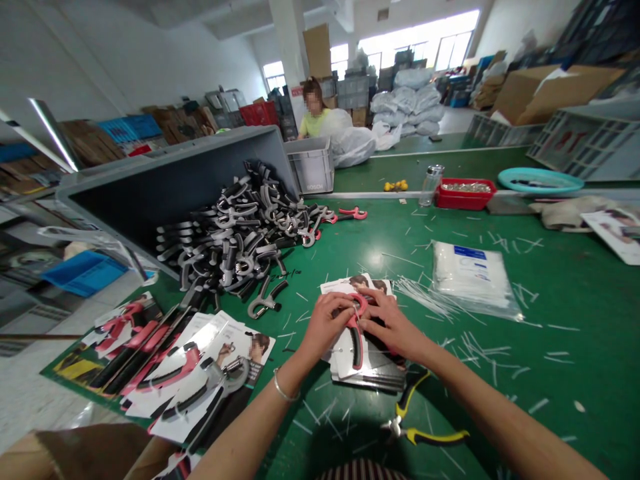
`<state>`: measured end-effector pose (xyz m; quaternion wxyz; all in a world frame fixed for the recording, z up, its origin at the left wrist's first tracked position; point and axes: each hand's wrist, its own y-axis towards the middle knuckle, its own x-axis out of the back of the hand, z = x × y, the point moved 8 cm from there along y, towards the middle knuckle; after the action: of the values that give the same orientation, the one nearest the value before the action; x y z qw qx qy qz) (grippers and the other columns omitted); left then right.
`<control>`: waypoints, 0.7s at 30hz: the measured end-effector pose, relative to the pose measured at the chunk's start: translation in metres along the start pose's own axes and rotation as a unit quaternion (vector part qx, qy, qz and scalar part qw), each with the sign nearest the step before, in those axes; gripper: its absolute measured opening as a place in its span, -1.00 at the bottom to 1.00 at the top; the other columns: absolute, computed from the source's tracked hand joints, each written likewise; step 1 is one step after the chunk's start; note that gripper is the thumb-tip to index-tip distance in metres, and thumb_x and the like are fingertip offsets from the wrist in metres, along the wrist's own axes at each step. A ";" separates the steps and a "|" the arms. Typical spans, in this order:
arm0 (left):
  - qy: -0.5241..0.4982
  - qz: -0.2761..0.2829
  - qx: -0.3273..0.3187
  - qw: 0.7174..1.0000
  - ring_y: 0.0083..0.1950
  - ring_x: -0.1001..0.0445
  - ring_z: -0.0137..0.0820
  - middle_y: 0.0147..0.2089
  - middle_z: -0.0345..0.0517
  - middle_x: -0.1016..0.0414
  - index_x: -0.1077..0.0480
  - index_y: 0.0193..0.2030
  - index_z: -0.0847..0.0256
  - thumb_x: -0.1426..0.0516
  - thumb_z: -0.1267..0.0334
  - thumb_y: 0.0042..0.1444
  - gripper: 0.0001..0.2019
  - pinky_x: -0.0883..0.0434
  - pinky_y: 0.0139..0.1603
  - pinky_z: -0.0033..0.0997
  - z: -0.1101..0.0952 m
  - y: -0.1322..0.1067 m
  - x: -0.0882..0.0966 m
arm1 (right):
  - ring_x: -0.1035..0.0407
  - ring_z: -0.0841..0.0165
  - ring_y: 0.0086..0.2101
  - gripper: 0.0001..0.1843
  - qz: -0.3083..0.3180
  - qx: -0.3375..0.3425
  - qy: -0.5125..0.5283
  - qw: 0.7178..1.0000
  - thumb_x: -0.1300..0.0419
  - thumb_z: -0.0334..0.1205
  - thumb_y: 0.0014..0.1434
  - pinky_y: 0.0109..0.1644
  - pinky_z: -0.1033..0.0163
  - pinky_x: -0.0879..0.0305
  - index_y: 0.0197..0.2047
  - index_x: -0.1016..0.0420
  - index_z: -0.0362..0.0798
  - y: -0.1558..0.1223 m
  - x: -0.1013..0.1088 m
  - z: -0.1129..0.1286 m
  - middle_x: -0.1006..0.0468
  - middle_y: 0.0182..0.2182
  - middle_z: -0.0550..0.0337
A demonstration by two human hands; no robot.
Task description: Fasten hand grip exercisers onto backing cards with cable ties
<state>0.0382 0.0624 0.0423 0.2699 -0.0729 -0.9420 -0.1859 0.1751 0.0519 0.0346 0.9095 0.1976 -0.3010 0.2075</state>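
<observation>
My left hand (325,327) and my right hand (393,327) meet over a red-and-black hand grip exerciser (356,340), both pressing on it. The exerciser lies against a printed backing card (340,363) on top of a stack of such cards (385,373). Several plastic ties or their offcuts are scattered on the green work mat (550,373) around my hands. Yellow-and-black handled pliers (413,420) lie just below my right wrist. A large heap of grey-and-black grip exercisers (235,233) sits beyond my left hand, with carded red ones (170,360) at the lower left.
A grey bin (165,173) tips towards the heap. Further back are a bag of white cable ties (467,277), a red tray (465,193), a glass jar (431,185) and a teal dish (540,180). A person in a yellow shirt (314,117) stands beyond a grey crate.
</observation>
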 end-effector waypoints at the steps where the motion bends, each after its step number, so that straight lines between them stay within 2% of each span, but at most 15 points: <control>1: -0.006 -0.001 0.001 1.000 0.02 -0.45 -0.29 -0.11 -0.14 -0.59 -0.55 -0.23 0.12 -0.18 0.34 0.20 -0.90 -0.27 0.14 -0.18 0.001 0.000 0.000 | -0.01 0.14 0.31 -0.76 0.011 0.008 -0.005 1.000 -0.12 -0.13 0.34 0.34 -0.12 0.09 -0.28 -0.56 0.01 0.000 0.000 0.002 -0.19 0.32 0.12; 4: -0.020 -0.005 0.004 1.000 0.01 -0.45 -0.30 -0.13 -0.16 -0.59 -0.55 -0.23 0.12 -0.19 0.34 0.20 -0.90 -0.26 0.13 -0.20 0.002 0.000 0.001 | -0.02 0.13 0.31 -0.75 0.024 0.015 -0.014 1.000 -0.11 -0.14 0.34 0.33 -0.13 0.08 -0.29 -0.56 0.00 -0.001 0.000 0.005 -0.18 0.33 0.10; 15: 0.001 -0.002 -0.005 1.000 0.02 -0.45 -0.30 -0.11 -0.14 -0.58 -0.55 -0.26 0.11 -0.17 0.33 0.22 -0.89 -0.26 0.15 -0.17 0.000 -0.004 0.001 | -0.03 0.11 0.31 -0.75 0.005 0.012 0.004 1.000 -0.12 -0.13 0.34 0.35 -0.16 0.11 -0.30 -0.56 0.01 0.000 -0.002 -0.001 -0.20 0.32 0.12; 19: 0.001 0.026 -0.023 0.999 0.06 -0.43 -0.26 -0.07 -0.10 -0.56 -0.56 -0.24 0.09 -0.19 0.27 0.21 -0.90 -0.26 0.19 -0.14 -0.005 -0.006 0.000 | -0.12 0.14 0.26 -0.77 -0.025 -0.008 0.014 1.000 -0.12 -0.13 0.33 0.31 -0.14 0.02 -0.25 -0.57 0.04 0.002 0.001 -0.005 -0.30 0.26 0.11; 21: -0.034 0.040 -0.006 0.999 0.04 -0.44 -0.26 -0.09 -0.10 -0.57 -0.56 -0.21 0.11 -0.18 0.22 0.22 -0.88 -0.29 0.17 -0.17 -0.001 -0.005 0.001 | -0.15 0.15 0.24 -0.78 -0.043 -0.020 0.022 0.999 -0.12 -0.12 0.33 0.30 -0.11 -0.01 -0.24 -0.57 0.05 0.002 0.001 -0.009 -0.35 0.22 0.12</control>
<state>0.0371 0.0575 0.0419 0.2441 -0.1189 -0.9458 -0.1783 0.1787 0.0579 0.0293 0.9279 0.1874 -0.2762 0.1663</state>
